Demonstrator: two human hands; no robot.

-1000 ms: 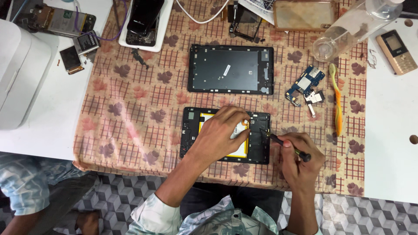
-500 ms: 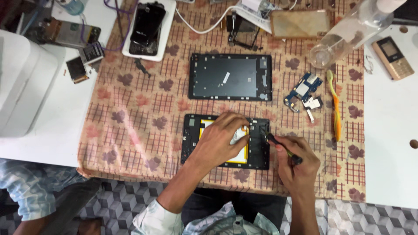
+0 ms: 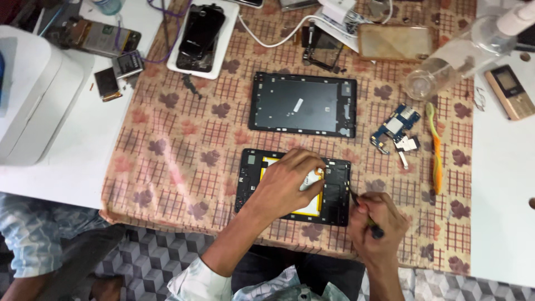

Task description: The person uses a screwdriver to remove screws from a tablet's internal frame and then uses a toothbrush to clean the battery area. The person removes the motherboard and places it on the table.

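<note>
Working from the near edge outward, we see the right hand (image 3: 379, 228) clenched on a thin dark tool (image 3: 365, 214), its tip touching the right rim of the opened tablet (image 3: 334, 192). The left hand (image 3: 287, 181) lies flat over the tablet's middle, fingers (image 3: 312, 164) pressed on the yellow-edged battery (image 3: 309, 206); they grasp nothing that we can make out.

Against the 2 earlier views, both hands keep the same posts. The tool tip has shifted only slightly along the rim, and the camera has drifted, so the whole scene sits a little higher in view. We judge that the prying at this edge is still in progress, with no part lifted free yet.

Just beyond the tablet lies its separated dark back cover (image 3: 304, 104), flat on the patterned cloth (image 3: 167, 150). To the right lie a small blue circuit board (image 3: 393, 127) and an orange-handled toothbrush (image 3: 436, 150). Farther off lie a clear bottle (image 3: 457, 53) on its side, a gold keypad phone (image 3: 510, 91) on the white worktop (image 3: 501, 212), and a black phone (image 3: 200, 30) on a white tray.
</note>
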